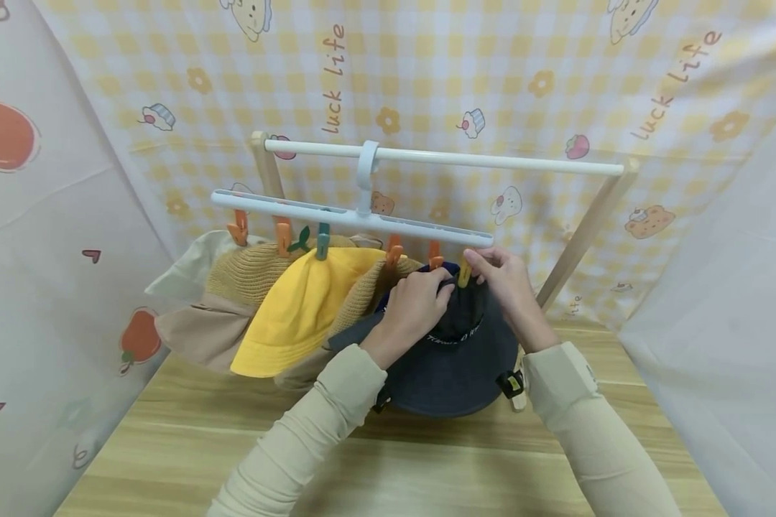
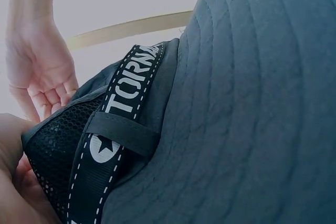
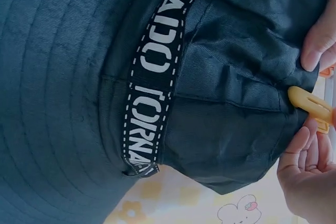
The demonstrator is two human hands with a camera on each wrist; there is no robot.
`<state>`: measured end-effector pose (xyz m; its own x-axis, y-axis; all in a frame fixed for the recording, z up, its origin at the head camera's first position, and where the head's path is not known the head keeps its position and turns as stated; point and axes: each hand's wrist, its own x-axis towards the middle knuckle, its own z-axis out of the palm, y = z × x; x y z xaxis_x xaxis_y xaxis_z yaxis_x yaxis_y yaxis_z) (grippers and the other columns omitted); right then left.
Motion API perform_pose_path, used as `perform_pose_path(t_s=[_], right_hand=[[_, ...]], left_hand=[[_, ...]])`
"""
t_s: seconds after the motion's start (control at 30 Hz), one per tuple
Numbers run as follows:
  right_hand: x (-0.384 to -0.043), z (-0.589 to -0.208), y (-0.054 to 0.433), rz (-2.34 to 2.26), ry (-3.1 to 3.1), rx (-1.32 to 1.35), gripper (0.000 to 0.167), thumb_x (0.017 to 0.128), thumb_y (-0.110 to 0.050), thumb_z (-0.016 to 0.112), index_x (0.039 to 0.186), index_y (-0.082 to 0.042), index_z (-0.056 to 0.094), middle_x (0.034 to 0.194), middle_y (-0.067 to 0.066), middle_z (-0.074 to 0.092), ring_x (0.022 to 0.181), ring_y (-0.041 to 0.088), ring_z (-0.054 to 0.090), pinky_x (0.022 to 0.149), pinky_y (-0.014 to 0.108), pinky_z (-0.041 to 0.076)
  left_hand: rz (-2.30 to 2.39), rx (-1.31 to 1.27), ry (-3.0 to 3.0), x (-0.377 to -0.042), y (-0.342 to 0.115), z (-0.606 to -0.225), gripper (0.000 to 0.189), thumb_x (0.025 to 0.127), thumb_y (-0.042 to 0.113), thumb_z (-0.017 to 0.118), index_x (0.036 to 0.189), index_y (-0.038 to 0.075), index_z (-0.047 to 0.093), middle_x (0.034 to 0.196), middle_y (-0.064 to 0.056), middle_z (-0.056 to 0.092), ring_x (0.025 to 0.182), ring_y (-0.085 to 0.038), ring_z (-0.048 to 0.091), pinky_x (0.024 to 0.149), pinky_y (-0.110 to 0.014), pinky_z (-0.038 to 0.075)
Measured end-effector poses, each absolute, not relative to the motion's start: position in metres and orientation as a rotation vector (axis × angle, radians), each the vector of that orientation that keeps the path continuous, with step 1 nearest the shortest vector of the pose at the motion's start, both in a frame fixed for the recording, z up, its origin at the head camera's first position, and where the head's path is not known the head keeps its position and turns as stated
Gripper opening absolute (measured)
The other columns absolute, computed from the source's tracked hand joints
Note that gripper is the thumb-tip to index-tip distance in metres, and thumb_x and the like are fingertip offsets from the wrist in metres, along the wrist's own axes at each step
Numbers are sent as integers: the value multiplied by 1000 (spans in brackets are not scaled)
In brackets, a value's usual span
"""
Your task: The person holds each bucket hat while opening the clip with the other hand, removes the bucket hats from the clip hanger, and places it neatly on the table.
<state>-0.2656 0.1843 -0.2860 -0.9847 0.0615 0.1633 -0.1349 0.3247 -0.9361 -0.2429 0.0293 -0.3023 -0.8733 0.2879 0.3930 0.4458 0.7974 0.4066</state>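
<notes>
A dark wide-brimmed hat (image 1: 453, 384) with a mesh panel and lettered band hangs at the right end of the light-blue clip hanger (image 1: 420, 228). My left hand (image 1: 417, 305) grips the top of its crown (image 2: 63, 135), thumb and fingers on either side. With my right hand (image 1: 507, 280) I pinch a yellow clip (image 1: 464, 274); in the right wrist view the yellow clip (image 3: 307, 102) lies over the crown's edge. That view shows the left thumb (image 3: 317, 43) just beside it. Whether the clip bites firmly is unclear.
Orange clips (image 1: 283, 237) and a green clip (image 1: 322, 243) hold several hats, among them a yellow bucket hat (image 1: 310, 301) and a tan knit hat (image 1: 246, 276). The hanger hooks on a white rod (image 1: 504, 159) with wooden legs (image 1: 588, 230). A wooden tabletop (image 1: 427, 467) lies below.
</notes>
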Motion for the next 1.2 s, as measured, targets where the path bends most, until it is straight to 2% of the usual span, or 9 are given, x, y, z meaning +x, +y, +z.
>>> perform_pose_path(t_s=[0.17, 0.4, 0.57, 0.63, 0.73, 0.87, 0.97, 1.07, 1.2], right_hand=[[-265, -285, 188, 1694, -2407, 35, 44, 89, -37, 61, 107, 2, 63, 70, -13, 57, 63, 6, 52, 65, 21, 47], [-263, -280, 197, 1694, -2437, -10, 47, 87, -41, 62, 108, 1, 62, 68, -15, 58, 66, 6, 55, 69, 21, 47], [-260, -277, 207, 1647, -2499, -48, 56, 85, -49, 61, 116, -3, 61, 74, -19, 59, 70, 5, 59, 85, 28, 45], [-259, -277, 211, 1641, -2523, -39, 61, 84, -52, 61, 122, -4, 58, 81, -18, 61, 71, 2, 59, 92, 34, 43], [-258, -278, 217, 1640, -2547, -4, 67, 84, -52, 61, 130, -3, 52, 96, -8, 63, 72, 0, 59, 100, 41, 40], [-256, -280, 224, 1579, -2570, 29, 67, 87, -48, 58, 134, -2, 47, 106, 2, 61, 72, -2, 58, 94, 36, 43], [-255, -281, 230, 1557, -2546, 47, 62, 90, -41, 57, 134, 2, 46, 95, -10, 61, 70, -5, 58, 84, 23, 46], [-254, -281, 239, 1567, -2505, 59, 61, 91, -36, 58, 133, 6, 46, 83, -24, 55, 69, -6, 59, 73, 12, 47], [-253, -282, 250, 1570, -2488, 63, 63, 90, -37, 59, 133, 7, 44, 83, -27, 53, 70, -5, 59, 71, 10, 47]], left_hand=[[-727, -577, -2674, -239, 30, -304, 26, 95, 30, 53, 112, 16, 66, 97, -2, 71, 61, -13, 60, 52, -23, 48], [-816, -604, -2671, -231, 26, -310, 24, 95, 29, 53, 109, 15, 67, 98, -2, 71, 69, -15, 64, 59, -26, 51], [-894, -638, -2647, -223, 19, -316, 22, 95, 28, 53, 106, 16, 68, 93, -1, 71, 67, -15, 63, 57, -24, 48], [-934, -652, -2632, -219, 14, -318, 21, 95, 28, 54, 105, 16, 68, 91, -1, 71, 66, -13, 62, 57, -23, 47], [-988, -675, -2600, -211, 3, -321, 20, 94, 27, 55, 104, 15, 68, 83, 0, 70, 61, -9, 57, 55, -20, 43], [-1043, -681, -2552, -200, -14, -326, 19, 93, 27, 57, 103, 16, 69, 82, 2, 70, 62, -7, 56, 57, -20, 44], [-1098, -676, -2516, -189, -30, -328, 17, 92, 27, 58, 102, 18, 69, 93, 3, 71, 76, -8, 64, 68, -23, 50], [-1153, -688, -2486, -178, -48, -331, 15, 92, 25, 59, 101, 18, 70, 99, 5, 71, 90, -8, 65, 77, -26, 52], [-1137, -699, -2464, -164, -74, -335, 13, 91, 23, 60, 99, 20, 70, 97, 7, 70, 85, -5, 65, 74, -25, 52]])
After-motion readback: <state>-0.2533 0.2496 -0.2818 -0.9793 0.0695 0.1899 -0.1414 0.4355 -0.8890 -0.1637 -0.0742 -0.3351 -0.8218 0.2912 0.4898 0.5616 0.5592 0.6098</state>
